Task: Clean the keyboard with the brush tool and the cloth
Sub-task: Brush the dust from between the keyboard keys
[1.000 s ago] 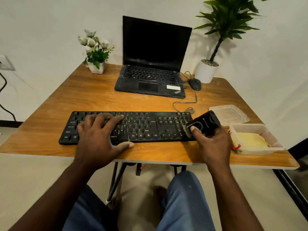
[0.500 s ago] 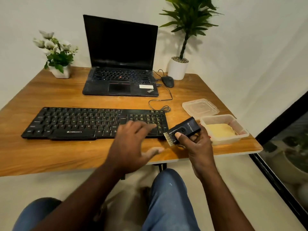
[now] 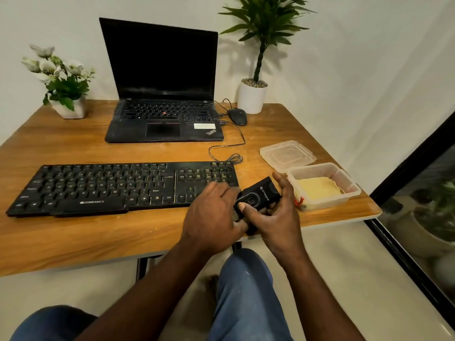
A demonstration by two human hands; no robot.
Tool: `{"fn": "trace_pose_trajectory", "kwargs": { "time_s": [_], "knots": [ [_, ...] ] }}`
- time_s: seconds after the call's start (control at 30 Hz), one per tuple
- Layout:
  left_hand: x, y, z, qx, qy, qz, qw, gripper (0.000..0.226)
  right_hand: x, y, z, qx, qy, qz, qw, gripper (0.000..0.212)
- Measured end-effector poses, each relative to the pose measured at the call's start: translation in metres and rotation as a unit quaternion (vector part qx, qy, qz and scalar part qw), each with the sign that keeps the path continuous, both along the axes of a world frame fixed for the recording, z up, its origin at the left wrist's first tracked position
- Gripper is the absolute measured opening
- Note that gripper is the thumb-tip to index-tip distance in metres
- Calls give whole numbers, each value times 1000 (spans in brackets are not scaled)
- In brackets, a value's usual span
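The left hand (image 3: 213,217) has come off the keyboard's (image 3: 118,185) right end, where it hovered open half a second ago, and now meets the brush (image 3: 261,196). Its curled fingers and thumb close on the bristle end, which showed bare before and is now mostly hidden. The right hand (image 3: 277,219) still grips the brush, with the thumb on top and the fingers round the far side. The brush sits above the table (image 3: 98,237), just right of the keyboard, which has not shifted.

The clear tub (image 3: 354,191), open at the table's right edge, holds the yellow cloth (image 3: 318,188). Its lid (image 3: 288,156) lies just behind it.
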State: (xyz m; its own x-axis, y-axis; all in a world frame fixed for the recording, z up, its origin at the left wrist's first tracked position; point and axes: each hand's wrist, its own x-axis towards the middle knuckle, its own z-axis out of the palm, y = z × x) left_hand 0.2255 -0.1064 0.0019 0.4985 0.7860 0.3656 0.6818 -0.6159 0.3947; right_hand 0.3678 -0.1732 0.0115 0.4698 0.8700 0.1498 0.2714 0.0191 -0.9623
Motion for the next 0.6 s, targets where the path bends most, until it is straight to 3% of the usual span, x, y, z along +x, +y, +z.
{"fn": "trace_pose_trajectory", "kwargs": {
  "time_s": [0.6],
  "knots": [
    [1, -3, -3, 22, 26, -32, 999, 71, 2, -7, -8, 23, -95, -57, 994, 69]
  ]
}}
